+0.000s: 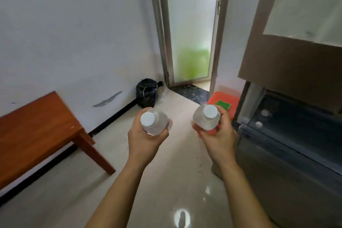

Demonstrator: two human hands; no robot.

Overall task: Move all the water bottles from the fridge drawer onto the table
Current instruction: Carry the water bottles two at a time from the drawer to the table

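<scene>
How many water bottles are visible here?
2 certain: one bottle in the left hand, another bottle in the right hand. Two blurred white spots in the fridge drawer may be more caps.

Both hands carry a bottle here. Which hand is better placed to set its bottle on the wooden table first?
Left, probably. The left hand grips the left bottle on the side nearest the wooden table; the right hand holds the right bottle beside the open fridge drawer, farther off.

— Any text, brand or number legible here?
— None. The left bottle (157,126), gripped in the left hand (146,142), and the right bottle (205,121), in the right hand (216,137), show no readable print.
</scene>
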